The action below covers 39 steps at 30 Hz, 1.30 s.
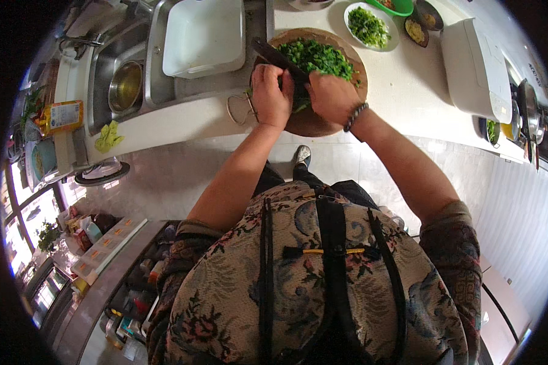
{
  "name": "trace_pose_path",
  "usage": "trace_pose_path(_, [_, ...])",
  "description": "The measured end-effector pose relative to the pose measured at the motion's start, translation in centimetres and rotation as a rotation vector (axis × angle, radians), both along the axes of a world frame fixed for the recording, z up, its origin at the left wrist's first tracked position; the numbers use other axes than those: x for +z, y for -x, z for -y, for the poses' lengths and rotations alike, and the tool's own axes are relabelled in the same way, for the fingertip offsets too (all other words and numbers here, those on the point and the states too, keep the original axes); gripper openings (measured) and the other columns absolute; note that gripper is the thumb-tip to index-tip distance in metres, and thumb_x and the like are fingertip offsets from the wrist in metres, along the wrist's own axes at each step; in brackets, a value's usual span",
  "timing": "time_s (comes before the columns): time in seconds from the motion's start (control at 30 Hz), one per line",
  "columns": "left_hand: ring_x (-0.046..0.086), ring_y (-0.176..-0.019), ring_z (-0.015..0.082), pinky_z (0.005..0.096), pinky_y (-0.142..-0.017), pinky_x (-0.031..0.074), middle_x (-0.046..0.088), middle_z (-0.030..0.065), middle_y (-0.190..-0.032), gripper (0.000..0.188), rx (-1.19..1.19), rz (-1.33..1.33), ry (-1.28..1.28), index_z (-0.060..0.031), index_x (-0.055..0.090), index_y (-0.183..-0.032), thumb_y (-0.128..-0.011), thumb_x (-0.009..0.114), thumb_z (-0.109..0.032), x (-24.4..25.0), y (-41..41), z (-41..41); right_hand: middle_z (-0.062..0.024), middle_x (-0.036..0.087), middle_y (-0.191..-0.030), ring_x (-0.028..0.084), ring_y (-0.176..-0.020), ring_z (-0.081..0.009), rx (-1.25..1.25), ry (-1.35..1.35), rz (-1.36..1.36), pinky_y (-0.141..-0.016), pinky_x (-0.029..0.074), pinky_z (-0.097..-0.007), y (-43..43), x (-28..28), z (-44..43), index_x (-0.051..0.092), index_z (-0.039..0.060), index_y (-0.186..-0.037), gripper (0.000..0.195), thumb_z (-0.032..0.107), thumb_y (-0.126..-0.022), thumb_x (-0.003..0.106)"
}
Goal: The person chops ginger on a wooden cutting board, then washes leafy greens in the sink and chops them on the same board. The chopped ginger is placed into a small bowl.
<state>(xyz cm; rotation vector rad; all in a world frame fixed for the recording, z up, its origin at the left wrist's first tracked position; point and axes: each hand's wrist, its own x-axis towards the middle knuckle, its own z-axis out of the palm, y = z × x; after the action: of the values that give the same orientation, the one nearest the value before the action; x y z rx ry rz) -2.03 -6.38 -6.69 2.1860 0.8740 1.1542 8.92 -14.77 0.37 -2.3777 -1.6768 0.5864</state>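
A round wooden cutting board lies at the counter's edge beside the sink. Chopped leafy greens are heaped on its far side. A dark-bladed cleaver slants across the board between my hands. My right hand, with a beaded bracelet at the wrist, is closed on the cleaver at its near end. Curled fingers of my left hand press down beside the blade on the board's left part, over some greens that are mostly hidden.
Left of the board are a sink with a white plastic basin and a metal bowl. Beyond it stands a plate of chopped greens. A white appliance is at the right. A yellow-green cloth lies on the counter's edge.
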Motion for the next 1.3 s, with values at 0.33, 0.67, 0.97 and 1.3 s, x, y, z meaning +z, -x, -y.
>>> trace_pose_path(0.33, [0.051, -0.074, 0.0329, 0.0409, -0.063, 0.042, 0.05, 0.0115, -0.078, 0.014, 0.025, 0.01, 0.012, -0.0053, 0.047, -0.078, -0.075, 0.061, -0.007, 0.3, -0.3, 0.3, -0.0223, 0.062, -0.08, 0.062, -0.075, -0.0381, -0.016, 0.078, 0.008, -0.064, 0.051, -0.0471, 0.2, -0.2, 0.8, 0.054, 0.0001, -0.089, 0.019, 0.012, -0.075, 0.047])
trace_pose_path(0.67, [0.049, -0.077, 0.0342, 0.0435, -0.067, 0.041, 0.049, 0.013, -0.081, 0.014, 0.009, 0.039, -0.002, -0.0047, 0.045, -0.081, -0.078, 0.059, -0.009, 0.4, -0.6, 0.3, -0.0203, 0.061, -0.073, 0.061, -0.07, -0.0369, -0.059, 0.04, 0.097, -0.062, 0.048, -0.0474, 0.2, 0.1, 1.0, 0.05, 0.0014, -0.085, 0.024, 0.024, -0.087, 0.045])
trace_pose_path(0.97, [0.049, -0.075, 0.0332, 0.0432, -0.064, 0.041, 0.048, 0.0124, -0.078, 0.015, 0.018, 0.038, -0.004, -0.004, 0.045, -0.081, -0.08, 0.058, -0.012, 0.4, -0.5, 0.5, -0.0209, 0.06, -0.069, 0.059, -0.069, -0.038, -0.075, -0.052, 0.086, -0.059, 0.046, -0.0494, -0.9, -1.1, 1.4, 0.05, 0.001, -0.082, 0.026, 0.027, -0.087, 0.047])
trace_pose_path(1.3, [0.049, -0.076, 0.0337, 0.0437, -0.065, 0.042, 0.049, 0.0135, -0.079, 0.016, 0.051, 0.024, -0.023, -0.0037, 0.044, -0.081, -0.081, 0.057, -0.014, -0.1, -0.9, 0.5, -0.0221, 0.059, -0.068, 0.059, -0.068, -0.0395, -0.088, -0.097, 0.053, -0.061, 0.046, -0.0498, -1.3, -1.6, 1.6, 0.049, 0.0003, -0.085, 0.027, 0.027, -0.087, 0.048])
